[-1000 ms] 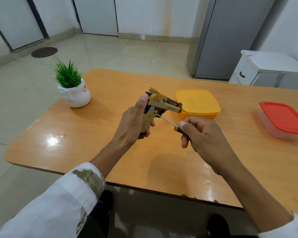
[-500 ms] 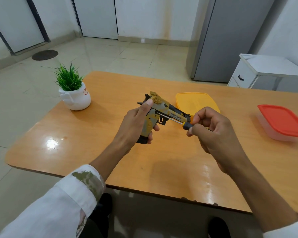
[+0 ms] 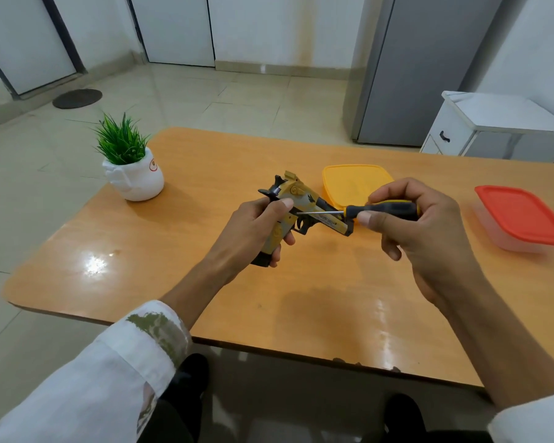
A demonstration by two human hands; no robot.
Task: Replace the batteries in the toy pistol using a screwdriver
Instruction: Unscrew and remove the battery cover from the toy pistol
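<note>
1. The toy pistol [image 3: 296, 215] is held up over the middle of the wooden table [image 3: 179, 282], muzzle pointing to about 4 o'clock, towards the yellow-lidded box [image 3: 352, 180].
2. The left hand [image 3: 253, 231] has its fingers closed around the grip, thumb lying flat on the side near the frame.
3. The right hand [image 3: 419, 228] pinches the black-and-yellow handle of the screwdriver [image 3: 362, 212] between thumb and curled fingers; the shaft runs to 9 o'clock, tip meeting the pistol's side just beside the left thumb.
4. I judge the step to be seating the tip in a cover screw. The screw itself is too small to make out.
5. To do it well: keep the shaft square to the screw head, press in along the axis before turning, and brace the pistol hard so it cannot twist.
6. Turn slowly with the fingertips; a slipped tip could chew the screw or jab the thumb.
</note>
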